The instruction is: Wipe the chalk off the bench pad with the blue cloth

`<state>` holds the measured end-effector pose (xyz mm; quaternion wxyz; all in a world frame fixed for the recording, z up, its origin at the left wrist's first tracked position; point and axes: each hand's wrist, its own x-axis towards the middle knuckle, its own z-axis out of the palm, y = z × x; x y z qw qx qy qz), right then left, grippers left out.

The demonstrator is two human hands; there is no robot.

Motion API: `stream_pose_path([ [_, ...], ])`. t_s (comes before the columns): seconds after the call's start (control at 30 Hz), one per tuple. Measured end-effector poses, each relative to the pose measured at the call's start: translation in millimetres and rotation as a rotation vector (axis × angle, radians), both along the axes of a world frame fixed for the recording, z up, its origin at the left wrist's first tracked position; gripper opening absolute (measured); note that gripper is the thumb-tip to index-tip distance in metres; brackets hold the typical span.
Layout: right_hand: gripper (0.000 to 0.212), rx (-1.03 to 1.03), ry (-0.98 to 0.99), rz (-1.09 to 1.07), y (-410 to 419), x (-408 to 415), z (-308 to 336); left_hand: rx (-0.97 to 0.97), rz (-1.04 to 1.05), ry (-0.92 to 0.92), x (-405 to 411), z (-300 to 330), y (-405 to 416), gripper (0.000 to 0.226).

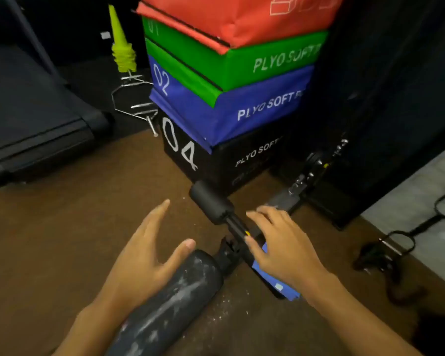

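Head view only: chalk-smeared black cylindrical foam bench pad (170, 299) lies with its long axis running from lower left up toward the centre, white dust thickest along its top and near end, loose chalk specks on the brown floor (62, 214) beside it. Blue cloth (272, 276) sits just right of the pad's far end, draped on the black metal frame bar (238, 228), mostly under the right hand (283, 242), whose fingers lie spread and flat over the cloth and bar; pinch not visible, cannot tell if it grips. Left hand (144, 247) is spread, holding nothing, thumb tip just above the pad's far end. Judgement: right hand is nearer the cloth, and the wipe should run leftward and down along the pad's axis. Stacked plyo soft boxes (229, 80) stand behind.
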<state>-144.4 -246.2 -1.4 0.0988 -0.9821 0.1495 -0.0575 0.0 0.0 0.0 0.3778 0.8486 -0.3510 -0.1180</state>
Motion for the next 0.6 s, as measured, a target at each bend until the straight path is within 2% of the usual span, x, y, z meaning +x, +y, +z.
stream_pose_path([
  [0.17,0.073,0.048,0.354,-0.171,-44,-47,-110,0.121,-0.018,0.267,-24,-108,-47,0.096],
  [0.23,0.081,0.050,0.400,-0.178,-57,-51,-144,0.174,0.004,0.334,-28,-150,-56,0.100],
  [0.37,0.111,0.046,0.622,-0.194,-68,-53,-190,0.206,0.028,0.415,-37,-210,-61,0.104],
  [0.47,0.137,-0.015,0.573,-0.208,-72,-59,-223,0.207,0.091,0.447,-45,-230,-60,0.099],
  [0.53,0.138,-0.024,0.556,-0.232,-72,-64,-249,0.212,0.108,0.432,-49,-237,-58,0.091],
  [0.6,0.119,-0.041,0.535,-0.226,-72,-62,-257,0.225,0.116,0.438,-52,-240,-57,0.087],
])
